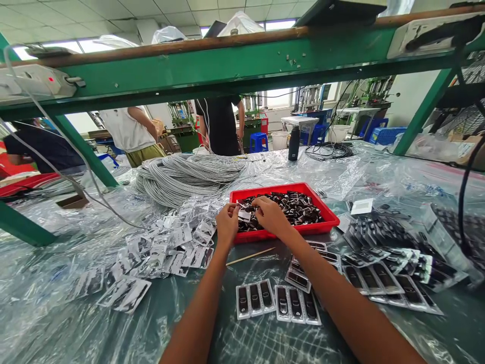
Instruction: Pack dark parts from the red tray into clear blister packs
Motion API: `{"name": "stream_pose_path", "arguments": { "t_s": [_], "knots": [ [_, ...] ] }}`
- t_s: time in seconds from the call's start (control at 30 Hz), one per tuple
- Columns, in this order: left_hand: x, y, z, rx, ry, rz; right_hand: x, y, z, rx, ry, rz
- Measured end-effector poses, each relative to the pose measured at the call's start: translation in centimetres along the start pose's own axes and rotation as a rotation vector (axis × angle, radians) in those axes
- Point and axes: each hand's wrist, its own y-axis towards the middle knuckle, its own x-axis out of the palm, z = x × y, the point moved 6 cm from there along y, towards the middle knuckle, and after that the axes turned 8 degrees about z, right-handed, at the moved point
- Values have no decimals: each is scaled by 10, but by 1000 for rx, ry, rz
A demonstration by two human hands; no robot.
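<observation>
Both my hands meet at the near left corner of a red tray [328,216] filled with small dark parts [299,207]. My left hand [226,222] and my right hand [271,216] together pinch a small clear plastic bag [243,214] between their fingertips, over the tray's edge. Whether a part sits inside the bag is too small to tell. In front of me lies a row of bagged dark parts [278,302] on the plastic-covered table. A thin wooden stick [250,256] lies just below the tray.
A heap of filled clear bags [166,247] spreads at left. Stacks of bagged parts [386,253] lie at right. Coils of grey cable [189,174] sit behind. A dark bottle [293,143] stands farther back. Two people stand beyond the table. A green shelf beam [227,65] hangs overhead.
</observation>
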Motion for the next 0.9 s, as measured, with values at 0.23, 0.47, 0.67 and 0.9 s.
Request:
{"name": "stream_pose_path", "arguments": {
  "t_s": [0.23, 0.47, 0.67, 0.9],
  "knots": [
    [13, 0, -3, -118, -272, -161, 3, 1, -1, 18, -130, -101],
    [18, -1, -13, -201, -345, -121, -8, -2, -12, -18, -191, 63],
    [13, -4, -4, -173, -446, -48, 17, -7, -31, 29, 1, 52],
    [5, -1, 5, -176, -561, -184, 9, 3, -14, 170, 283, 106]
  ]
}}
